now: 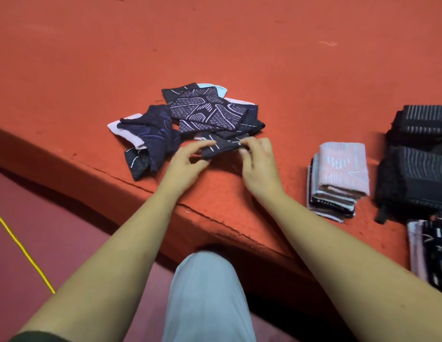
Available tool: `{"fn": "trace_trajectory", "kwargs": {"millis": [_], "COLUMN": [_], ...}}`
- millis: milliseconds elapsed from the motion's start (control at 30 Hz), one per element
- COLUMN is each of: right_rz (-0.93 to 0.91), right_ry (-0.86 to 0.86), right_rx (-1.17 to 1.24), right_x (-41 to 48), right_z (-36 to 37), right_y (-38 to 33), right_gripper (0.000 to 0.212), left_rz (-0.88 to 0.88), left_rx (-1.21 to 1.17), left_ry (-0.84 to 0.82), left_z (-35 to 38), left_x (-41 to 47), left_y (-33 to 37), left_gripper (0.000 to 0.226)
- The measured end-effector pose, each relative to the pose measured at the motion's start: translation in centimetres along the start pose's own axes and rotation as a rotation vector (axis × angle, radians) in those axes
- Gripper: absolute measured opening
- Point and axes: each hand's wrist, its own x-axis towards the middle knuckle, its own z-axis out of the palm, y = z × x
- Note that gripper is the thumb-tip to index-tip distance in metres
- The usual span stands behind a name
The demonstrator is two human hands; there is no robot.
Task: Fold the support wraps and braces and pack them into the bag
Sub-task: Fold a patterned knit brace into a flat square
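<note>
Hands both on one piece. Your left hand pinches the left end of a small dark wrap between thumb and fingertips; your right hand pinches its right end, fingers curled over the edge. The wrap is stretched between the two hands, low over the red ledge; contact with the surface cannot be judged.

Loose pile of unfolded dark and pale wraps lies just beyond your fingertips, spreading out past your left hand.

Folded stack, pink piece on top, sits to the outside of your right hand, near but apart from it.

Black striped bundle sits farther out on the same side, just beyond the stack; whether it is the bag or braces cannot be told.

Second stack lies nearer you than the bundle, cut by the frame edge.

Knee in pale trousers rises between your forearms. Yellow cord crosses the lower floor, well out from your left arm.
</note>
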Motion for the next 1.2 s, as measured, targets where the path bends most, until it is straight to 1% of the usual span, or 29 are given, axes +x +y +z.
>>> {"fn": "trace_trajectory", "kwargs": {"millis": [67, 133, 300, 333, 400, 467, 533, 633, 667, 700, 767, 833, 867, 933, 967, 1067, 1133, 1200], "right_rz": [-0.041, -0.055, -0.093, -0.102, -0.051, 0.020, 0.038, -0.037, -0.074, -0.104, -0.129, -0.092, -0.062, -0.024, -0.013, 0.020, 0.051, 0.063], "right_ry": [0.013, -0.006, -0.130, -0.163, -0.180, -0.142, -0.138, -0.102, -0.100, -0.122, -0.192, -0.208, -0.198, -0.167, -0.153, -0.134, -0.133, -0.128], "right_rx": [-0.006, -0.027, -0.103, -0.120, -0.110, -0.072, -0.068, -0.151, -0.156, -0.144, -0.091, -0.036, -0.011, 0.030, 0.040, 0.088, 0.142, 0.156], "right_x": [-1.7, -3.3, -6.9, -7.5, -7.9, -7.7, -7.5, -7.7, -7.8, -7.8, -7.9, -8.1, -8.2, -8.5, -8.5, -8.5, -8.3, -8.2], "right_z": [-1.5, -3.0, -4.4, -4.4, -4.3, -4.5, -4.6, -4.8, -4.9, -4.9, -4.9, -5.0, -5.1, -5.5, -5.7, -5.7, -5.7, -5.5], "right_y": [-0.2, -0.1, 1.1, 1.3, 1.7, 1.7, 1.6, 1.6, 1.5, 1.3, 1.1, 1.0, 0.9, 0.8, 0.8, 0.8, 0.8, 0.9], "right_gripper": [0.022, 0.019, 0.015, 0.015, 0.018, 0.022, 0.025, 0.028, 0.027, 0.028, 0.031, 0.026, 0.022, 0.017, 0.016, 0.012, 0.012, 0.017], "left_rz": [0.009, 0.034, 0.033, 0.057, 0.134, 0.153, 0.135, 0.136, 0.112, 0.078, 0.038, 0.023, 0.022, 0.022, 0.023, 0.023, 0.028, -0.021], "left_rx": [-0.037, -0.047, 0.040, 0.081, 0.204, 0.246, 0.198, 0.041, -0.020, -0.073, -0.115, -0.135, -0.152, -0.173, -0.170, -0.179, -0.116, -0.099], "left_ry": [-0.051, -0.119, -0.244, -0.261, -0.271, -0.254, -0.231, -0.237, -0.234, -0.229, -0.224, -0.221, -0.218, -0.207, -0.207, -0.220, -0.175, -0.111], "left_z": [-0.1, -0.3, -0.9, -0.8, -0.5, -0.2, -0.1, 0.0, 0.2, 0.3, 0.6, 0.7, 0.8, 0.8, 0.8, 1.0, 1.1, 1.4], "left_x": [-0.2, -0.4, -1.0, -1.2, -1.9, -2.5, -3.0, -3.6, -3.9, -4.2, -4.6, -4.9, -5.2, -5.7, -5.9, -6.7, -7.2, -7.4], "left_y": [0.3, 0.5, 1.3, 1.4, 1.4, 1.6, 2.0, 2.3, 2.5, 2.6, 2.7, 2.7, 2.8, 2.9, 3.0, 3.1, 2.8, 2.4], "left_gripper": [0.034, 0.027, 0.021, 0.020, 0.021, 0.025, 0.022, 0.006, 0.006, 0.010, 0.006, 0.002, 0.007, 0.025, 0.028, 0.020, 0.022, 0.026]}}
